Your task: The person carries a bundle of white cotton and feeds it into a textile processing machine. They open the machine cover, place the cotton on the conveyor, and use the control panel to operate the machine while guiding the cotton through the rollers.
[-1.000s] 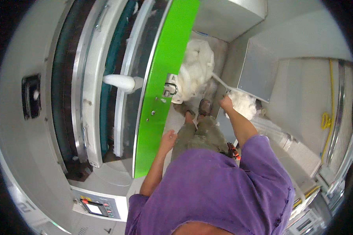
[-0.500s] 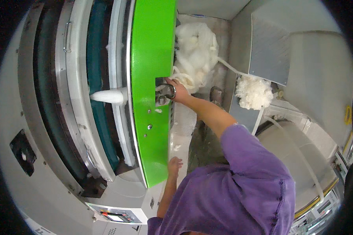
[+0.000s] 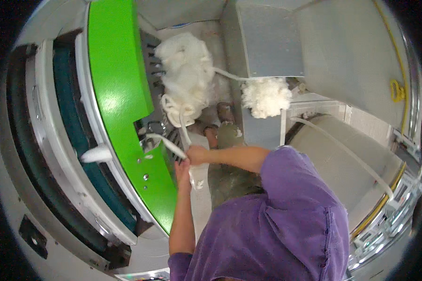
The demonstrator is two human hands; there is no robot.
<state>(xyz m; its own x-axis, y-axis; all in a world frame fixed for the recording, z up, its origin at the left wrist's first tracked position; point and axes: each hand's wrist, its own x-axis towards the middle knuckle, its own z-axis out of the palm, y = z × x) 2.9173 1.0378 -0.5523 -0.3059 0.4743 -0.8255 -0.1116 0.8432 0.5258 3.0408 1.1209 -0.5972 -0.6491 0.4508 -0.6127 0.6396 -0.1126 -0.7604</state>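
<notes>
A thick white strand of fiber sliver [image 3: 169, 144] runs from the notch in the green machine panel [image 3: 119, 70] to my two hands, which meet in front of the panel. My right hand [image 3: 199, 155] is closed around the strand. Just below and touching it, my left hand [image 3: 183, 172] has its fingers closed at the same strand; its grip is partly hidden. A second length of sliver [image 3: 183, 129] hangs from the loose white fiber pile [image 3: 185, 70] down to my right hand. Inside the notch sits a shiny metal ring [image 3: 157, 127].
Left of the panel are dark green rollers [image 3: 72, 107] and a white fiber cone [image 3: 96, 153]. A fluffy fiber clump [image 3: 266, 97] lies by a grey metal box [image 3: 272, 42]. Farther right stands a large pale drum [image 3: 333, 159]. My shoes stand near the pile.
My right hand has left the metal ring and come back to my left hand, which has risen to meet it. A strand now stretches from the notch. The view has shifted.
</notes>
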